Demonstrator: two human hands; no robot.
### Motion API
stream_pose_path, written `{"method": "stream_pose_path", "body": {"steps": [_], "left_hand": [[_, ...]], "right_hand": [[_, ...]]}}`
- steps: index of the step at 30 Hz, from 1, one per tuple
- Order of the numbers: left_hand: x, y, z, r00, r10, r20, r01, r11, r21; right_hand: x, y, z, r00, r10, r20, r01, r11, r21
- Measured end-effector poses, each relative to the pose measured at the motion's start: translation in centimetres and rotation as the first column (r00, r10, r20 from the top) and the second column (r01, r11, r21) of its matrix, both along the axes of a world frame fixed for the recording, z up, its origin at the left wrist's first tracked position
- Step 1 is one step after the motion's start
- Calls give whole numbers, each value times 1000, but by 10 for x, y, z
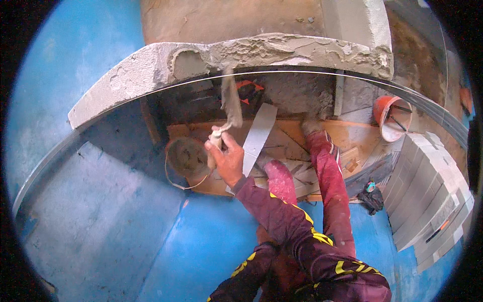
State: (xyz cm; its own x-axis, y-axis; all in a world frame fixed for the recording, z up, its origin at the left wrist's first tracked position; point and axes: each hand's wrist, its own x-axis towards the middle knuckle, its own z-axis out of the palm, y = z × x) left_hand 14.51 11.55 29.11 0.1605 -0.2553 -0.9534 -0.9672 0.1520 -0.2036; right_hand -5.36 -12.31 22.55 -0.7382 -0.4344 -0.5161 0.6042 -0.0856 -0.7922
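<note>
Right hand (231, 160) grips a trowel (232, 106), tip perhaps touching the edge of the wall (282, 53); bucket (170, 151) near left.

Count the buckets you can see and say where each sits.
2: a grey bucket, left of the right hand, and an orange bucket, far to the right, near the stacked pale blocks. More could be hidden behind things.

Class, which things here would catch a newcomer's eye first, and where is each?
First, the right hand near the centre, gripping a smeared trowel that points up the picture. Then the pale wall curving across the upper part, partly coated in grey mortar. An orange bucket stands out at the right.
</note>
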Motion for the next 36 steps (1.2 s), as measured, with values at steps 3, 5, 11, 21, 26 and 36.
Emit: {"method": "stream_pose_path", "body": {"steps": [3,5,11,21,26,36], "left_hand": [[0,0,1,1000,7,0,-7,1000,3],[0,-1,1,1000,15,4,-15,1000,1],[-1,-1,-1,999,33,2,-33,999,-1],[2,-7,-6,1000,27,-12,-27,1000,-13],[4,-11,-7,1000,9,-18,-10,1000,-17],[20,-11,-4,999,16,-29,-16,1000,-17]], "right_hand": [[-10,0,16,914,-63,400,117,987,-111],[-20,-6,26,900,-74,429,165,970,-180],[-50,-21,50,957,-25,289,13,999,43],[-44,-15,53,948,82,-307,-36,988,152],[-25,-4,44,953,41,-300,-33,999,32],[-36,-80,-5,927,-64,-370,160,958,236]]}}
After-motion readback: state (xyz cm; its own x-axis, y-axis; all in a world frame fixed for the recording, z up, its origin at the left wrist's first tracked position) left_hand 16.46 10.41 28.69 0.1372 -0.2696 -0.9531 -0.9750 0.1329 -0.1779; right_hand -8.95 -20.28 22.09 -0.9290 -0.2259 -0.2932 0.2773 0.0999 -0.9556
